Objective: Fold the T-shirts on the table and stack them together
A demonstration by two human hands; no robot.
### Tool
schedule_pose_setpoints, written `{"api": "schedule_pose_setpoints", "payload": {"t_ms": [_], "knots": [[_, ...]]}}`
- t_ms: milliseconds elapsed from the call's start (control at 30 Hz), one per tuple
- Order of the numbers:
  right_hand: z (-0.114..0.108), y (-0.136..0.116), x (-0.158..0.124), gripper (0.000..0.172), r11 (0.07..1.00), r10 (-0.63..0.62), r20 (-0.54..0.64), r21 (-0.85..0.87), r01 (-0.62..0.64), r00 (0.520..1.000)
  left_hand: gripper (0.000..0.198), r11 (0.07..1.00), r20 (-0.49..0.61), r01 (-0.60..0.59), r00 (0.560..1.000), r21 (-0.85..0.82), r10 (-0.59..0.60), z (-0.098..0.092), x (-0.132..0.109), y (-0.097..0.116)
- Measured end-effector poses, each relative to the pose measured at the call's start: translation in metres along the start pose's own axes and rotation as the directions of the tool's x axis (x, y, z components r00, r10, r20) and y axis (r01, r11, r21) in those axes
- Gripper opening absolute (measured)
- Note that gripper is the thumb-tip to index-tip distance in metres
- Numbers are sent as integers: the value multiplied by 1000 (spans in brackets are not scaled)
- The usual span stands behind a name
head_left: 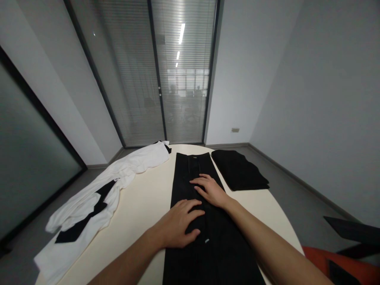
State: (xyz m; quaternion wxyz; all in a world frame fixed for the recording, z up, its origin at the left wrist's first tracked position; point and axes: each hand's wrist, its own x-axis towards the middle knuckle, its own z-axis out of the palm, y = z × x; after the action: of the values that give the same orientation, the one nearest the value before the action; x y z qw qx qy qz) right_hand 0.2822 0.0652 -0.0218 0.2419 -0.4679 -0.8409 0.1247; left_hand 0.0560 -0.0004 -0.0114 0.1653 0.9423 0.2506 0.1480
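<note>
Item: black trousers (213, 253), laid lengthwise down the middle of the counter (145, 198), waistband at the far end.
Hands: left hand (178, 223) and right hand (210, 190) both lie flat on the cloth with fingers spread, gripping nothing.
Done, by appearance: folded black garment (239, 170), far right.
Left: trousers at full length; white garments (97, 198) lie loose at left.

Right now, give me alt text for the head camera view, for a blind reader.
The left hand and right hand press flat on black trousers laid lengthwise on a cream table. A folded black garment lies right of them, crumpled white clothing to the left.
</note>
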Motion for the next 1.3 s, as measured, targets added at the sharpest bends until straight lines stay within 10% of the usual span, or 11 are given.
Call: {"api": "schedule_pose_setpoints", "payload": {"t_ms": [300,800,1000,1300], "knots": [[10,9,7,38,988,67,-59,142,-58,996,59,1000,-24,-16,1000,-24,16,0,0,0],[13,11,9,31,991,80,-164,-92,-96,983,43,999,-158,29,987,-28,-33,1,2,-2],[0,1,4,36,1000,29,-56,-8,-29,998,57,992,-62,122,991,44,-119,6,-1,-2],[-28,-20,-19,47,927,315,109,-248,-281,943,54,958,-106,202,977,205,-184,1,6,-11]]}}
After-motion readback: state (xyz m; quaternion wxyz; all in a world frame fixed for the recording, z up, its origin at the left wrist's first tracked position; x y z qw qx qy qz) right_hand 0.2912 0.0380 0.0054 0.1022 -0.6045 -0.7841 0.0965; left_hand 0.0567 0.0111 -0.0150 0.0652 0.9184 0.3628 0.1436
